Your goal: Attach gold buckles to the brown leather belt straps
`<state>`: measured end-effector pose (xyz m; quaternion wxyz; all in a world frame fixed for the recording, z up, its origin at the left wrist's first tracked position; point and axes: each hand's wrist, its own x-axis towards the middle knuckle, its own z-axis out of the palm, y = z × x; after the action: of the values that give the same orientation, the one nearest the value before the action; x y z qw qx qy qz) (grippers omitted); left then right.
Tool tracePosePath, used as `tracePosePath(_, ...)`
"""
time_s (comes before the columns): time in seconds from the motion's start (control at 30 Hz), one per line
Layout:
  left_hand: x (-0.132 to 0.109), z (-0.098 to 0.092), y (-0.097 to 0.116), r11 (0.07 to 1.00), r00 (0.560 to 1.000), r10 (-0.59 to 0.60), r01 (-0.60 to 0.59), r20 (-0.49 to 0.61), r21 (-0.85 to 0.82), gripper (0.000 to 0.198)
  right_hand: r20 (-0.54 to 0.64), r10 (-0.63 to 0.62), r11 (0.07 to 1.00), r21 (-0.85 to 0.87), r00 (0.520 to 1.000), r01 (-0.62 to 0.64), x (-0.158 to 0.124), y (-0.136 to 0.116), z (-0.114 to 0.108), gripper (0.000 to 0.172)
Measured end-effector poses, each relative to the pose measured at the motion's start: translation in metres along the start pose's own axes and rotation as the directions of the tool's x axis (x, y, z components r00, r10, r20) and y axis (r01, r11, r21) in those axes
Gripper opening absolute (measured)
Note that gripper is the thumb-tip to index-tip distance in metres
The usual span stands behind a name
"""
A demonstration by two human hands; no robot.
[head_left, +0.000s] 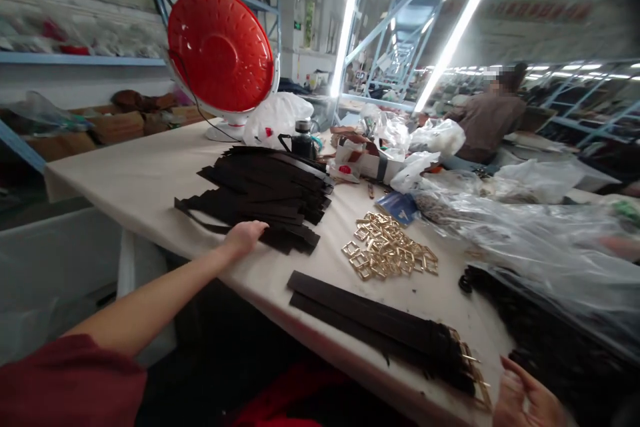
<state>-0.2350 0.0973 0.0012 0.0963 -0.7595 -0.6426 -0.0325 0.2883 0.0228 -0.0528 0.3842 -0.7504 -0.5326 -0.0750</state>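
Observation:
My left hand (245, 238) is at the near edge of a spread pile of dark strips (265, 190), its fingers closed on a dark strip there; the exact grip is partly hidden. At the lower right is my right hand (530, 397), thumb and forefinger apart, with nothing visible between them. Just left of it, gold buckles (473, 363) sit on the ends of a neat stack of dark straps (360, 313) along the table's front edge. Loose gold square buckles (385, 247) form a heap between the strips and the plastic bags.
A red round heater (220, 47) stands at the back of the cloth-covered table (125, 167), near a dark flask (303, 140). Clear plastic bags (500, 213) and a black heap (565, 347) cover the right side. Another person (490, 117) is farther back.

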Motion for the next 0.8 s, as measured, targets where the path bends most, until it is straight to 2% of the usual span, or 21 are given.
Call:
tracePosePath(0.1,-0.013,-0.02,0.029,1.0,1.0,0.014,-0.014,-0.005,-0.025,0.031,-0.04,-0.137,0.988,0.068,0.99,0.14,0.003,-0.01,-0.009,0.037)
tracePosePath(0.13,-0.017,-0.026,0.045,0.998,0.999,0.033,-0.033,-0.004,-0.057,0.032,-0.054,-0.193,0.973,0.117,0.98,0.198,0.002,-0.018,-0.013,0.035)
tracePosePath(0.2,-0.022,-0.037,0.086,0.982,0.998,0.068,-0.064,0.019,-0.175,0.037,-0.028,-0.228,0.944,0.24,0.973,0.228,-0.004,-0.043,-0.019,0.028)
tracePosePath(0.23,-0.023,-0.042,0.109,0.946,0.989,0.102,-0.062,0.11,-0.318,0.037,0.039,-0.234,0.92,0.331,0.972,0.208,-0.009,-0.059,-0.021,0.027)
tracePosePath(0.27,-0.024,-0.045,0.132,0.898,0.97,0.145,-0.046,0.195,-0.438,0.037,0.181,-0.252,0.886,0.438,0.951,0.152,-0.014,-0.076,-0.02,0.027)
tracePosePath(0.3,-0.025,-0.047,0.155,0.849,0.949,0.184,-0.023,0.255,-0.528,0.035,0.35,-0.28,0.842,0.536,0.894,0.053,-0.02,-0.092,-0.018,0.031)
tracePosePath(0.33,-0.025,-0.048,0.176,0.799,0.93,0.218,0.004,0.297,-0.601,0.034,0.504,-0.307,0.79,0.608,0.807,-0.079,-0.026,-0.106,-0.015,0.035)
tracePosePath(0.37,-0.026,-0.048,0.195,0.752,0.911,0.249,0.032,0.328,-0.659,0.031,0.603,-0.335,0.75,0.635,0.724,-0.182,-0.032,-0.118,-0.012,0.033)
tracePosePath(0.4,-0.026,-0.046,0.211,0.7,0.893,0.277,0.065,0.355,-0.711,0.028,0.649,-0.316,0.741,0.624,0.692,-0.248,-0.036,-0.126,-0.01,0.027)
tracePosePath(0.43,-0.025,-0.044,0.224,0.634,0.864,0.317,0.113,0.391,-0.765,0.026,0.689,-0.303,0.727,0.614,0.658,-0.309,-0.038,-0.13,-0.008,0.023)
tracePosePath(0.5,-0.024,-0.036,0.241,0.442,0.761,0.445,0.272,0.472,-0.855,0.025,0.727,-0.269,0.721,0.587,0.632,-0.369,-0.036,-0.13,-0.006,0.021)
tracePosePath(0.57,-0.022,-0.028,0.249,0.242,0.653,0.566,0.453,0.504,-0.858,0.03,0.748,-0.295,0.735,0.575,0.594,-0.359,-0.023,-0.119,-0.006,0.022)
tracePosePath(0.6,-0.02,-0.023,0.251,0.174,0.627,0.59,0.517,0.509,-0.838,0.034,0.747,-0.317,0.76,0.569,0.585,-0.314,-0.012,-0.111,-0.005,0.023)
tracePosePath(0.63,-0.017,-0.02,0.253,0.134,0.626,0.581,0.555,0.519,-0.821,0.037,0.734,-0.324,0.801,0.548,0.596,-0.24,0.003,-0.102,-0.002,0.024)
tracePosePath(0.67,-0.014,-0.017,0.253,0.12,0.644,0.549,0.57,0.533,-0.813,0.04,0.71,-0.308,0.849,0.505,0.633,-0.153,0.02,-0.092,0.003,0.026)
tracePosePath(0.7,-0.011,-0.014,0.254,0.118,0.664,0.511,0.576,0.547,-0.809,0.041,0.669,-0.277,0.893,0.444,0.689,-0.071,0.04,-0.081,0.009,0.026)
tracePosePath(0.73,-0.008,-0.012,0.253,0.116,0.678,0.478,0.581,0.558,-0.806,0.043,0.593,-0.212,0.944,0.329,0.777,0.007,0.061,-0.069,0.017,0.026)
tracePosePath(0.77,-0.005,-0.011,0.253,0.113,0.688,0.453,0.586,0.567,-0.802,0.044,0.526,-0.149,0.967,0.253,0.838,0.013,0.083,-0.057,0.027,0.025)
tracePosePath(0.8,-0.003,-0.01,0.254,0.11,0.694,0.433,0.593,0.576,-0.797,0.046,0.477,-0.104,0.979,0.205,0.873,0.004,0.103,-0.045,0.038,0.024)
